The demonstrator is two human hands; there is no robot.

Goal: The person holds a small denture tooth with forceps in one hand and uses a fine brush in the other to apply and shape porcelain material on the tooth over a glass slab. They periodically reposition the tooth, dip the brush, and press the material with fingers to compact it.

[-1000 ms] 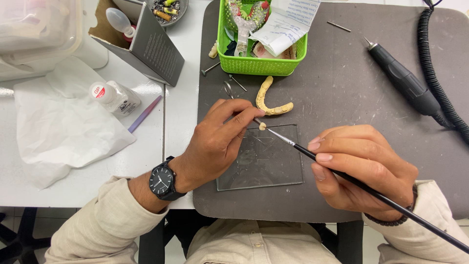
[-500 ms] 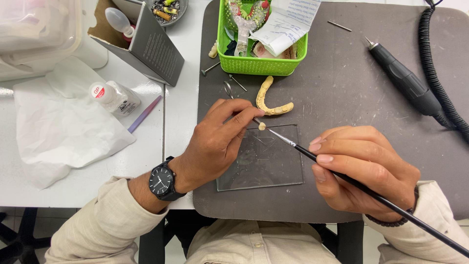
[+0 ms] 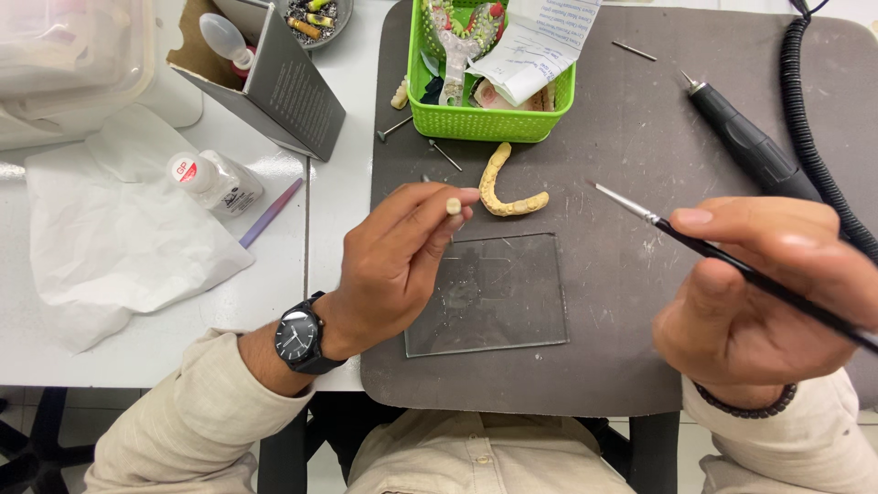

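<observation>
Left hand (image 3: 393, 261) pinches tooth (image 3: 452, 206) above glass slab (image 3: 489, 293). Right hand (image 3: 768, 293) grips brush (image 3: 732, 265), tip pointing left at tooth, well apart.

A single head-worn camera is looking steeply down from close above, facing the surface (image 3: 347, 210) ahead of the person; both hands and the lap edge are filling its lower half.

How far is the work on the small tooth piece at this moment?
Done: cannot tell. In hand: left hand pinches the small tooth piece above the glass slab; right hand holds the fine brush apart from it. Left: the arch model lies untouched.
</observation>
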